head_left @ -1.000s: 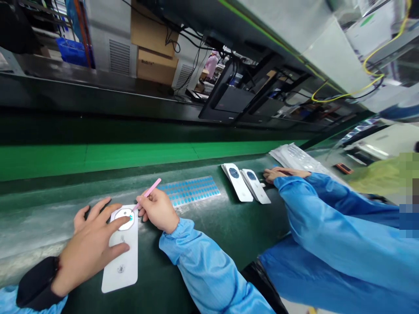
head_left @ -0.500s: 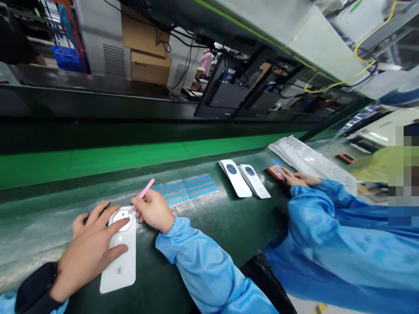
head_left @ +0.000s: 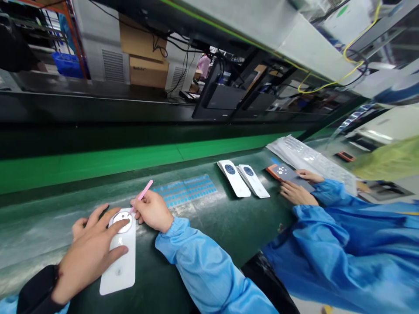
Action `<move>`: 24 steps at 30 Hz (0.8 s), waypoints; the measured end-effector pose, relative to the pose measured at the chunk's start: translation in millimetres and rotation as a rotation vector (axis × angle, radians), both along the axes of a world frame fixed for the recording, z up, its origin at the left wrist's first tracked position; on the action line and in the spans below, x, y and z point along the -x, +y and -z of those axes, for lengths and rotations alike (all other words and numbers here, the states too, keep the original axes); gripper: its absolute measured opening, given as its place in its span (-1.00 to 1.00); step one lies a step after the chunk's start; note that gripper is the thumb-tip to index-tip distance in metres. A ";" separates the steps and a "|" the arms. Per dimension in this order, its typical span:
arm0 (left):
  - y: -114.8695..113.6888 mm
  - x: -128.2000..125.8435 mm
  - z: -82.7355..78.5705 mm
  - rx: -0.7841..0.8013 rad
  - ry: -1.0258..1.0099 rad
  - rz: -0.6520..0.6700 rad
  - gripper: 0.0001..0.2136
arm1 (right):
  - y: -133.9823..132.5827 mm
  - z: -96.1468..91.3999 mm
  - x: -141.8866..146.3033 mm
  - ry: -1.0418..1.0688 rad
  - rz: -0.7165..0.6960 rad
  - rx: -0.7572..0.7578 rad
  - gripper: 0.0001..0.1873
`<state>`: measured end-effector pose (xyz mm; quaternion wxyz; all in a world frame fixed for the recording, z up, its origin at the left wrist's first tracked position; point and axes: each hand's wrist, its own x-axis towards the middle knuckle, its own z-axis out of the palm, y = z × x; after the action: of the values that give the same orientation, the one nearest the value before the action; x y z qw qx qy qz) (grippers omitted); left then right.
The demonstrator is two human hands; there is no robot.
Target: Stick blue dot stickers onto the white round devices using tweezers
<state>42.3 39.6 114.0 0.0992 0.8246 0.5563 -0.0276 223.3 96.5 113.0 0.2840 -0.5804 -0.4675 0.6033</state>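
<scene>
A white phone-shaped panel (head_left: pixel 126 257) lies on the dark green bench, with a rounded, dark-outlined patch (head_left: pixel 123 215) near its far end. My left hand (head_left: pixel 93 250) rests over the panel's left side, fingers spread, one fingertip touching the patch. Pinched in my right hand (head_left: pixel 153 211) are pink tweezers (head_left: pixel 145 190), tilted, their tip down at the patch's right edge. Whether the tip grips anything is too small to tell. Just beyond my right hand lies a clear sheet of blue round stickers (head_left: pixel 186 191).
Two small stacks of white panels with dark round patches, a left stack (head_left: pixel 234 179) and a right stack (head_left: pixel 252 181), lie mid-bench. At right, a co-worker's hands (head_left: pixel 298 192) hold a dark grey panel by an orange-edged piece (head_left: pixel 274 172). Clear plastic trays (head_left: pixel 310 159) lie behind.
My hands, the tweezers and the white panel stay almost in place. The co-worker's hands have moved apart, and a dark grey panel now shows between them. The view shifts slightly.
</scene>
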 end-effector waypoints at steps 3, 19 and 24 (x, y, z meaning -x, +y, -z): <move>0.2 -0.6 -1.6 0.008 -0.003 0.003 -0.55 | 0.1 0.1 -0.2 -0.001 -0.005 -0.013 -0.73; 0.1 3.3 4.2 -0.048 -0.096 0.000 -0.62 | -0.7 -8.8 0.6 0.012 -0.003 0.024 -0.71; -1.4 1.4 2.1 -0.041 -0.047 0.001 -0.59 | -1.1 -8.7 -0.6 0.007 -0.009 0.006 -0.72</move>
<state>40.9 38.2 111.9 0.0952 0.8270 0.5540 0.0032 223.9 95.5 121.7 0.2812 -0.5770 -0.4673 0.6079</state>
